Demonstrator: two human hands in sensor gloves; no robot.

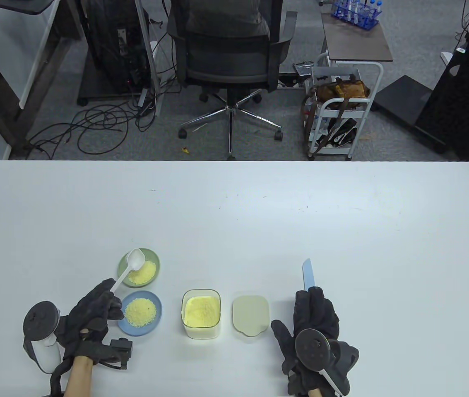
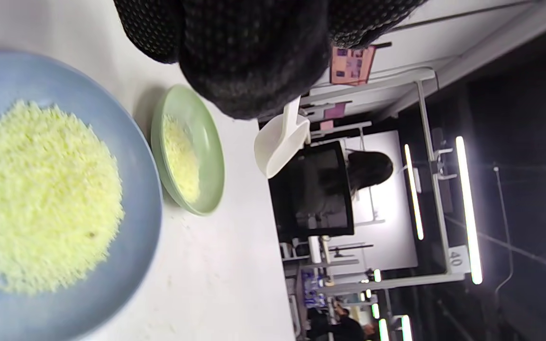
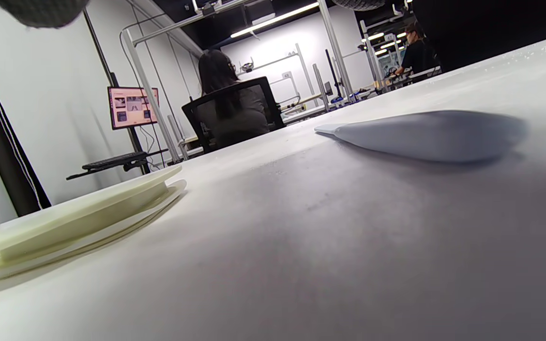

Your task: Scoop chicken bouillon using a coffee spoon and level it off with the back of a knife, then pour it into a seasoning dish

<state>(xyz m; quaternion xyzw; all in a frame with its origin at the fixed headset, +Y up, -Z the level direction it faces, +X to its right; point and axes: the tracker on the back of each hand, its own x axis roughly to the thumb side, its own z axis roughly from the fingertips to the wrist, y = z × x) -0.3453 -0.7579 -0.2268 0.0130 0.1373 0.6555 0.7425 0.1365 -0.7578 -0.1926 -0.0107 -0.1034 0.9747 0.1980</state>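
While left hand (image 1: 93, 312) pinches emptied spoon (image 1: 128, 269) over green dish (image 1: 151, 258), tap out the residue; right hand (image 1: 315, 316) lies flat on knife (image 1: 308, 273).

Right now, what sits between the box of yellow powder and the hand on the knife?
A beige lid lies flat on the table between the box and the right hand, apart from both; the table view shows it.

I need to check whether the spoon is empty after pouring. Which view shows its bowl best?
The left wrist view: the white plastic coffee spoon shows its bowl close up, with no granules visible. The table view shows the whole spoon over the green seasoning dish, but small. The right wrist view misses it.
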